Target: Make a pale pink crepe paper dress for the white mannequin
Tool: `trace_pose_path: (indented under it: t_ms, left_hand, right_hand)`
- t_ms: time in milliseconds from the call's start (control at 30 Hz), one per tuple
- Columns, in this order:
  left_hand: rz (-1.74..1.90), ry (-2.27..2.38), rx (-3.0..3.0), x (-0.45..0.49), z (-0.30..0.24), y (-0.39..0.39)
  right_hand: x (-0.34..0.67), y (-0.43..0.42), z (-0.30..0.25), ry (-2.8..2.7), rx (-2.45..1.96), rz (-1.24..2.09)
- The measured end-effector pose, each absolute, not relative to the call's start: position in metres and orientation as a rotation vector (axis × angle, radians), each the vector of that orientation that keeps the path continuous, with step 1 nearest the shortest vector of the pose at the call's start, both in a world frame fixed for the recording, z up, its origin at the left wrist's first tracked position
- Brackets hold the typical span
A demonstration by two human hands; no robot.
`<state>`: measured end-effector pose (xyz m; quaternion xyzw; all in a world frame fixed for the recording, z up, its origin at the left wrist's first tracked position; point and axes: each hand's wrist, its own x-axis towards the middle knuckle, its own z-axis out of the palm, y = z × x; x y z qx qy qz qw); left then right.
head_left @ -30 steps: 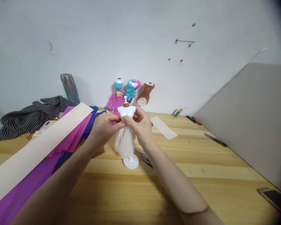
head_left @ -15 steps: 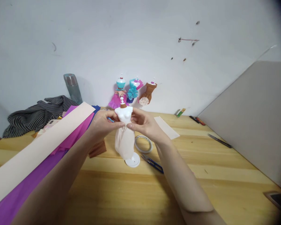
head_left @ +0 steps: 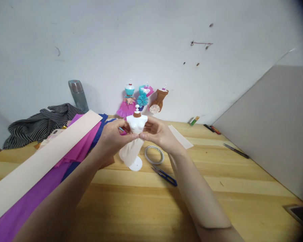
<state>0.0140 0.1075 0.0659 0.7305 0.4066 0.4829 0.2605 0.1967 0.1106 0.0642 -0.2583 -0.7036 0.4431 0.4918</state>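
Note:
A small white mannequin bust (head_left: 138, 124) with a brown neck cap and a round white base stands tilted above the wooden table (head_left: 232, 174). A pale cream paper skirt (head_left: 130, 152) is wrapped round its lower half. My left hand (head_left: 114, 137) pinches the waist from the left, fingers closed on it. From the right, my right hand (head_left: 158, 133) grips the same waist with thumb and fingers pressed together.
A tape ring (head_left: 154, 155) and blue snips (head_left: 165, 176) lie just right of the mannequin. Long cream, magenta and blue paper sheets (head_left: 47, 154) cover the left. Three dressed mannequins (head_left: 141, 99), a grey flask (head_left: 76, 95) and striped cloth (head_left: 37, 124) stand by the wall. Scissors (head_left: 236, 151) lie at right.
The mannequin has tipped, its base swinging left and its bust leaning right. Both hands stay pinched at its waist and have shifted slightly right.

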Motion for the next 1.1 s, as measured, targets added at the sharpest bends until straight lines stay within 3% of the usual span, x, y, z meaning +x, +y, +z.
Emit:
trace_pose_path:
  t_ms: [267, 500, 767, 1100]
  left_hand:
    - [1.139, 1.022, 1.878, 0.005, 0.067, 0.122]
    - [1.193, 1.066, 1.824, 0.004, 0.061, 0.127]
    - [1.306, 1.141, 2.163, 0.005, 0.055, 0.124]
    - [1.216, 1.106, 1.954, 0.009, 0.067, 0.116]
  right_hand:
    - [0.195, 0.120, 0.058, -1.594, -0.686, 1.148]
    - [0.196, 0.123, 0.055, -1.610, -0.703, 1.094]
    - [0.197, 0.120, 0.058, -1.647, -0.697, 1.056]
    - [0.185, 0.115, 0.056, -1.544, -0.688, 1.167]
